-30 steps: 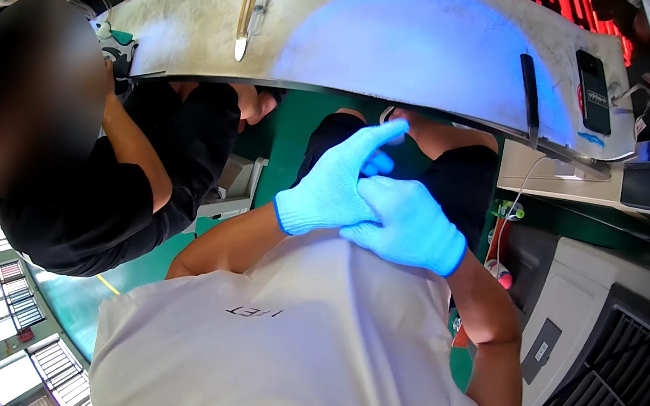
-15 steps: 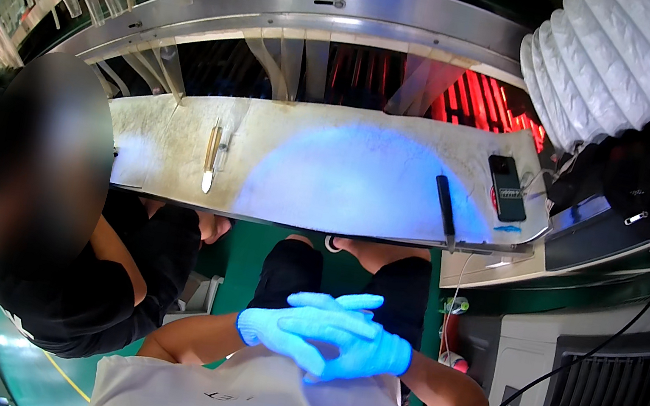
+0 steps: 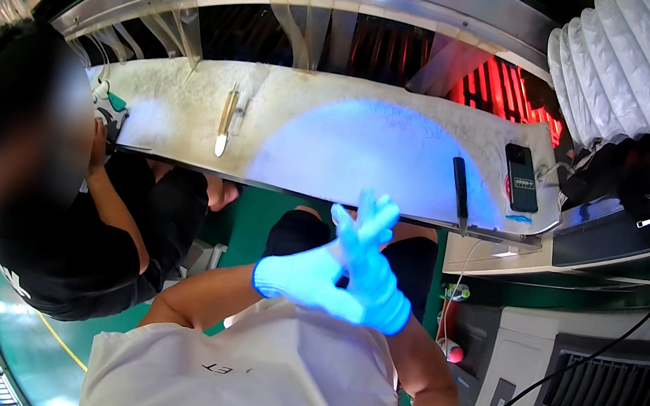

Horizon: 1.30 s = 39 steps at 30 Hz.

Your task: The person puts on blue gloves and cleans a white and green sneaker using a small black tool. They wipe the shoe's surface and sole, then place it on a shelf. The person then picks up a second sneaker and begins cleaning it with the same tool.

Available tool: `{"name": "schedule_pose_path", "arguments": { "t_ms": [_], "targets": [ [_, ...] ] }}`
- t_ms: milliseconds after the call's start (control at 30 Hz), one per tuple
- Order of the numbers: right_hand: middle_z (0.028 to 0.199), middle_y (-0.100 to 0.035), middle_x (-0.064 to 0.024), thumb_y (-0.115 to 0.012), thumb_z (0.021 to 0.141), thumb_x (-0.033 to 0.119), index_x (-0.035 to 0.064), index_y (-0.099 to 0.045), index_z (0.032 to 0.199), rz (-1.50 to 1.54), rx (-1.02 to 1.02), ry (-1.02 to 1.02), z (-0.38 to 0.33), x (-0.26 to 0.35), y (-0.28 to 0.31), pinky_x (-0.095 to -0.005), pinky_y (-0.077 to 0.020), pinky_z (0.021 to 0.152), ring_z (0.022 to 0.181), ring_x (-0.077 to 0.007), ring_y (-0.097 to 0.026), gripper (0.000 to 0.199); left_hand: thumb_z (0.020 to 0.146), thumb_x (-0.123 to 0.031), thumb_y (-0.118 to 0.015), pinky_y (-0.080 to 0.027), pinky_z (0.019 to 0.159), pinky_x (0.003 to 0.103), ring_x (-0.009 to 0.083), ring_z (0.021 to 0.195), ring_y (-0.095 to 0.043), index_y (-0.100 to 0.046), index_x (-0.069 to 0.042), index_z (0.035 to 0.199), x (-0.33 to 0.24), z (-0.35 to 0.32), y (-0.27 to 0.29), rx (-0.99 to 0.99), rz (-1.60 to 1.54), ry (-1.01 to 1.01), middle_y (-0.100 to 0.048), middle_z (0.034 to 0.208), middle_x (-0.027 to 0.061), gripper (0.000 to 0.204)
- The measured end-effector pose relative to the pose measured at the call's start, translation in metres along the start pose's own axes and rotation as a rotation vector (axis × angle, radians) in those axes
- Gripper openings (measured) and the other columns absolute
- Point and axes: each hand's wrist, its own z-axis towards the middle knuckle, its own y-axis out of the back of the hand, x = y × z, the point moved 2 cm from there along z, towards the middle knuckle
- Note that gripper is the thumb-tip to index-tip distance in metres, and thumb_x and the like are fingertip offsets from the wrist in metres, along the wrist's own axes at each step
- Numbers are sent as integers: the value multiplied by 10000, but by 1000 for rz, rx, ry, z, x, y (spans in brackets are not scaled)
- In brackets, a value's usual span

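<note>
At the far left a co-worker (image 3: 60, 193) in a black top sits at the bench (image 3: 186, 107), one arm bent up toward a green-and-white object (image 3: 110, 109) at its left end. Right of that, a slim metal tool (image 3: 225, 119) lies on the bench, its long axis running away from the person, well apart from both hands. In the middle, below the bench edge, the two blue-gloved hands meet in front of the white shirt (image 3: 259, 390). The left hand (image 3: 302, 278) comes in from the left with the forearm angled up, its fingers loosely curled; it touches the right hand and grips no tool. The right hand (image 3: 372, 273) crosses over it, fingers (image 3: 374, 216) spread and pointing up toward the bench, holding nothing. Further right a black bar (image 3: 459, 193) lies on the bench, its long axis near upright in the picture, just above and right of the raised fingertips, not touching. Beyond it a phone (image 3: 521, 177) lies flat, and a white ribbed duct (image 3: 639, 75) rises at the top right.
</note>
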Motion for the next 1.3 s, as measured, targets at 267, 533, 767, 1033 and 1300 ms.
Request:
{"name": "schedule_pose_path", "arguments": {
  "t_ms": [267,533,767,1033,1300],
  "targets": [
    [1797,-226,-184,-689,929,739,230,-173,1763,1586,-570,-179,17,-36,55,-736,-393,1214,1564,-540,-361,1104,970,-157,-790,-610,851,321,178,1025,-707,-568,-1,1498,33,-17,14,-589,-211,248,-663,1326,113,594],
    [1758,-283,-281,-473,1008,812,154,-308,1729,1996,-615,-257,20,-42,23,-718,-259,1288,1536,-572,-389,990,959,-419,-836,-574,743,369,181,774,-714,-773,28,1048,46,-3,-9,-124,238,240,-759,855,156,460],
    [1716,-399,-257,-440,1053,774,94,-368,1707,2152,-360,-173,20,-21,26,-631,-351,1260,1365,-446,-597,946,991,-480,-772,-546,616,439,356,636,-682,-804,-41,893,60,-7,-8,24,556,-64,-707,736,174,450],
    [1661,-468,-278,-477,1055,745,82,-402,1680,2001,-643,-506,5,-27,30,-669,-457,1147,1254,-456,-648,914,1061,-427,-643,-540,592,470,354,645,-667,-746,-111,884,34,-21,-28,289,667,-207,-693,778,132,377],
    [1466,-634,-270,-795,988,248,6,-529,1555,886,-500,-516,30,-30,40,-460,-657,935,1191,-335,-733,672,993,-488,-727,-584,664,438,313,738,-729,-804,-68,938,27,-13,-14,-34,710,115,-749,848,152,430]
  ]
}}
